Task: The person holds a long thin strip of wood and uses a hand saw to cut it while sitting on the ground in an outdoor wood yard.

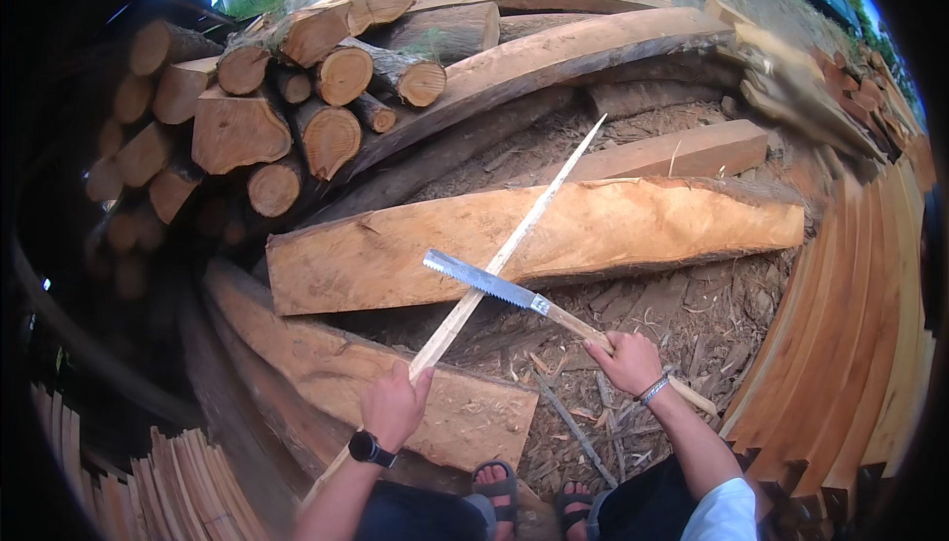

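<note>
My left hand (392, 406), with a dark watch at its wrist, is closed around a long, thin wooden strip (535, 212). The strip slants from beside my left forearm up to a pointed far end. In my right hand (630, 363) is the wooden handle of a hand saw (481, 279) with a toothed metal blade. That blade crosses over the strip near its middle; whether its teeth touch the wood I cannot tell. Beneath both lies a thick sawn slab (386, 254) with a rough bark edge.
Cut logs (331, 137) are stacked at the far left. A curved timber (583, 46) lies behind, and another slab (445, 407) lies by my sandalled feet (494, 490). Long boards (840, 314) line the right side. Bark chips (692, 328) cover the ground.
</note>
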`<action>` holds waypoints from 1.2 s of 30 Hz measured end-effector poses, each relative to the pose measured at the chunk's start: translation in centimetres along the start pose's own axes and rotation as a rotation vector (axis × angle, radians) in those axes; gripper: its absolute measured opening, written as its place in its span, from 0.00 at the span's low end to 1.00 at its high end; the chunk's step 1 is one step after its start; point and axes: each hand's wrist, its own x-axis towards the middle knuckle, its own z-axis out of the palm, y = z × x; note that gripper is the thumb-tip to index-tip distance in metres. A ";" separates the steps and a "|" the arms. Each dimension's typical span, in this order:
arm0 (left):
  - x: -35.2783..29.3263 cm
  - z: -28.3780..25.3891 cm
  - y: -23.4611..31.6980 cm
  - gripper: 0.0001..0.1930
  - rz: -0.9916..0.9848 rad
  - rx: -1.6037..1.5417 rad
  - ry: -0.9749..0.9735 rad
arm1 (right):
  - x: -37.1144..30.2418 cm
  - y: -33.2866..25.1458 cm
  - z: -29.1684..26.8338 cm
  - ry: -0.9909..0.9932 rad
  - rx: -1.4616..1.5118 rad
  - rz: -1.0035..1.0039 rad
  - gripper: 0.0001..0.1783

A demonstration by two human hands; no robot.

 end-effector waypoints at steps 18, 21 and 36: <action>-0.3 -0.1 0.2 0.26 -0.002 0.023 -0.047 | 0.9 1.1 -1.0 0.088 -0.038 0.011 0.35; -0.1 -0.4 0.4 0.27 0.013 -0.012 -0.023 | 0.8 1.4 -1.7 0.094 -0.070 0.052 0.35; -0.5 -0.1 0.1 0.27 -0.006 -0.031 -0.032 | 1.4 2.3 -3.2 0.088 -0.125 0.028 0.35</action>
